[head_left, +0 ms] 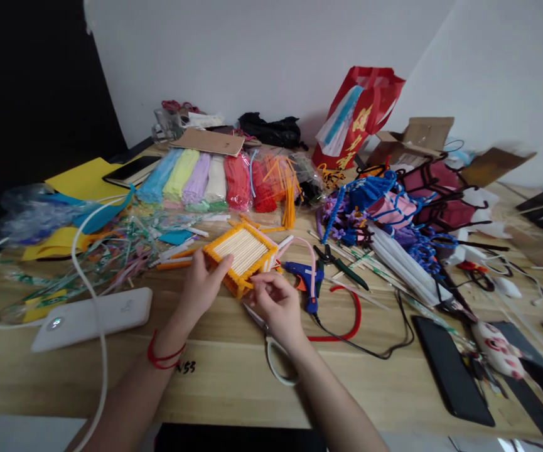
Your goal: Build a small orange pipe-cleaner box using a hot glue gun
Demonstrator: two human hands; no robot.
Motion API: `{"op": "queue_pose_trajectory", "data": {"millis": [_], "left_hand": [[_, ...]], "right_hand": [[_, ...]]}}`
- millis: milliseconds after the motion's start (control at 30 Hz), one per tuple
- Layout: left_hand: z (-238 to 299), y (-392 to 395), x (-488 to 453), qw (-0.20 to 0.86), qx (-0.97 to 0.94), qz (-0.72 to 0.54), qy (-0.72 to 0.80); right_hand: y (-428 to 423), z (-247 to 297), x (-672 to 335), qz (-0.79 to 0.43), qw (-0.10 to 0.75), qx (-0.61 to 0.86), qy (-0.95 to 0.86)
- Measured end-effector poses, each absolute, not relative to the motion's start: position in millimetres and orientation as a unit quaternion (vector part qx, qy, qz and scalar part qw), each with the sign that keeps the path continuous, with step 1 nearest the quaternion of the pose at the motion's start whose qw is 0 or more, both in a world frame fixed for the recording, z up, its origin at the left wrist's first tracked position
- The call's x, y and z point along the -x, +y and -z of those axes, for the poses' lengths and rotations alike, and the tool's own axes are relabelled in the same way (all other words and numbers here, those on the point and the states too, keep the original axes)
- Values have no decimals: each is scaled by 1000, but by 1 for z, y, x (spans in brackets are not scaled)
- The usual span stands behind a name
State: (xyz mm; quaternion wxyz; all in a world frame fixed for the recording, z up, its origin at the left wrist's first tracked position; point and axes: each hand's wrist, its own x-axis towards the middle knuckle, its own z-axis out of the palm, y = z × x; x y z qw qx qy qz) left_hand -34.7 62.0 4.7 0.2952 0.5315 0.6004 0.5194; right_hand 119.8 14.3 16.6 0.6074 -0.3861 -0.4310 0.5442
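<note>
A small square raft of pale wooden sticks edged with orange pipe cleaner is held tilted just above the wooden table. My left hand grips its near left edge, thumb on top. My right hand is closed in a pinch at the raft's near right corner; what it pinches is too small to make out. White-handled scissors lie on the table under my right wrist. A blue glue gun lies just right of my right hand.
Bags of coloured pipe cleaners lie behind the raft. A white power bank with a cable sits at left, a black phone at right. Pipe-cleaner crafts, a red bag and cardboard boxes crowd the right.
</note>
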Motion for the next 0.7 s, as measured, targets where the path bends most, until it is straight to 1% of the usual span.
{"op": "queue_pose_trajectory", "data": {"millis": [33, 67, 200, 500, 567, 700], "left_hand": [[-2, 64, 36, 331, -519, -511, 600], [-1, 65, 37, 344, -514, -505, 602], [1, 72, 40, 336, -533, -498, 597], [3, 91, 37, 377, -543, -540, 521], [3, 92, 38, 378, -543, -536, 525], [-2, 88, 40, 399, -527, -532, 529]], "right_hand": [[15, -17, -120, -539, 610, 389, -432], [16, -17, -121, -536, 613, 391, -429], [19, -17, -122, -526, 627, 404, -409], [26, -30, -124, -522, 621, 427, -400], [32, -37, -124, -528, 601, 424, -424], [51, -50, -125, -536, 513, 433, -512]]}}
